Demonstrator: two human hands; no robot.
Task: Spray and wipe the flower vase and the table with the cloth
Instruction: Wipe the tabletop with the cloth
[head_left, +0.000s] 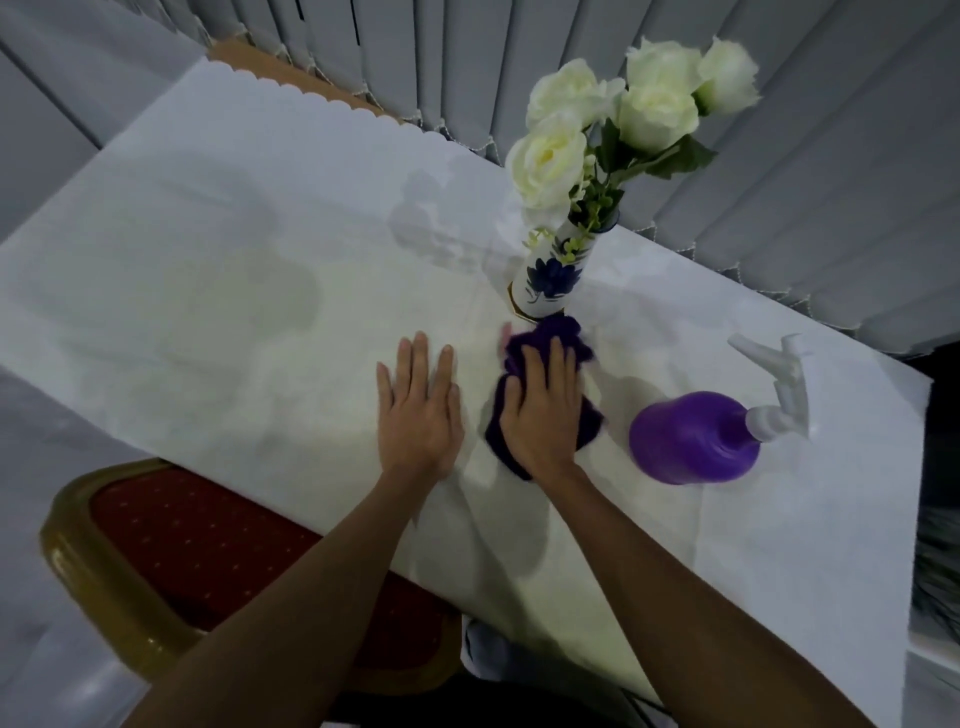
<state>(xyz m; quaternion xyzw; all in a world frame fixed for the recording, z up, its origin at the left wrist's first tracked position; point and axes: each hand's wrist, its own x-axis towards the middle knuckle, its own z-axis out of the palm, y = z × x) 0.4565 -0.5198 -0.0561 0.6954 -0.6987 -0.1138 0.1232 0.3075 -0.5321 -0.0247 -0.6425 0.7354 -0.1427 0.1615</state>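
Note:
A white vase (550, 275) with a blue flower pattern holds white roses (613, 114) and stands on the table (234, 291), which has a white cloth over it. Just in front of the vase lies a crumpled purple cloth (550, 338). My right hand (543, 410) presses down on it, fingers curled over the fabric. My left hand (421, 405) lies flat on the tablecloth beside it, fingers spread, holding nothing. A purple spray bottle (691, 439) with a white trigger head stands to the right of the cloth, untouched.
A chair (171, 540) with a red seat and gold frame is tucked under the table's near edge at the left. Grey vertical blinds (779, 182) hang close behind the table and the vase.

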